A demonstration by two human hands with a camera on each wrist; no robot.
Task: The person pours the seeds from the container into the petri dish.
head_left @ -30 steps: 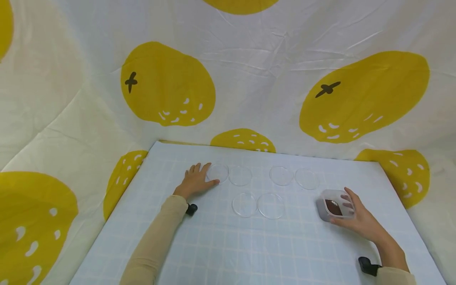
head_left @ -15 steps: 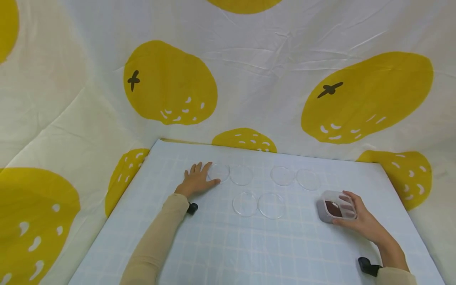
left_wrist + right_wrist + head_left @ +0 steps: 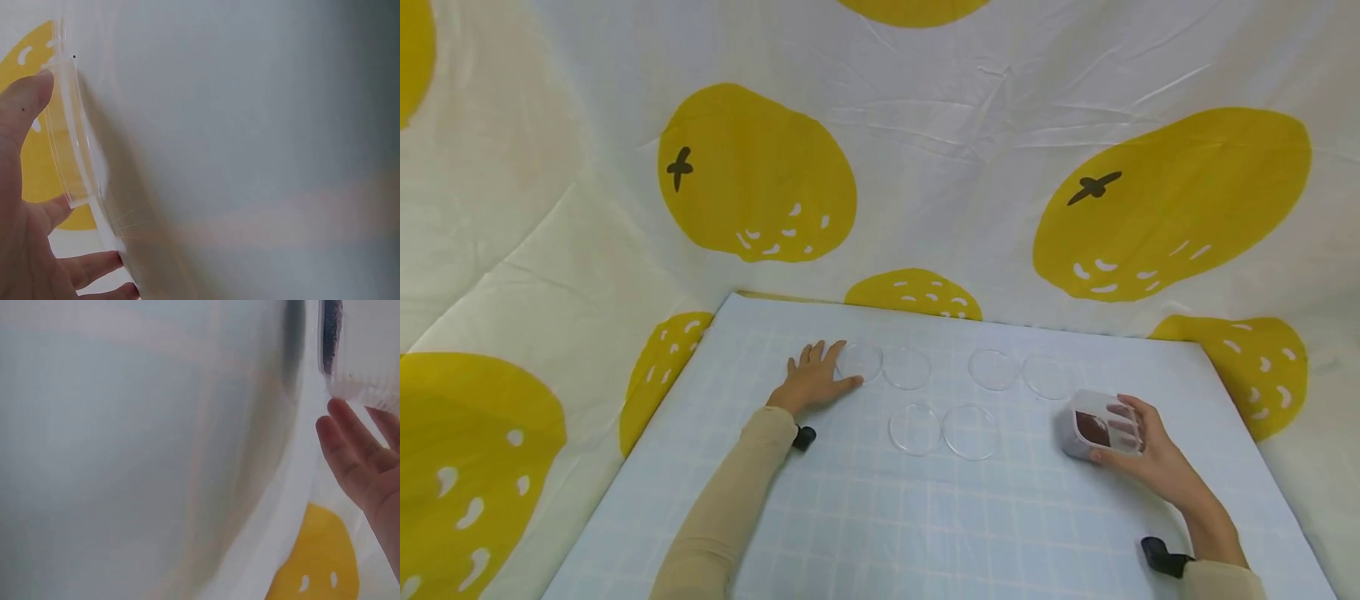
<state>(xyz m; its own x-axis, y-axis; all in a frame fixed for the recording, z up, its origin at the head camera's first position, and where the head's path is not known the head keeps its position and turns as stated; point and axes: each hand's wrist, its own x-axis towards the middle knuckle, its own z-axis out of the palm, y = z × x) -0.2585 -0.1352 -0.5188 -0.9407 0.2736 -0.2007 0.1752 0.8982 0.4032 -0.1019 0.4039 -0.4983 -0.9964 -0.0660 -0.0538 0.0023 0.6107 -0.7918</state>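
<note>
My left hand reaches to the far left of the table and holds a clear petri dish at its edge. In the left wrist view, thumb and index finger sit on opposite sides of the dish, while the other fingertips touch the cloth. My right hand grips a clear, square plastic tub at the right. Dark brown, soil-like material lies in the tub, which leans slightly. The right wrist view shows part of the tub above the fingers, with the thumb hidden.
A second round dish piece sits beside the held dish. Another pair, with one piece, is at the back right, and a third pair lies nearer the middle. A checked pale blue cloth covers the table; a patterned curtain hangs behind.
My right hand has shifted slightly left and away from me with the tub, and its tilt has changed. My left hand stays at the same dish.
</note>
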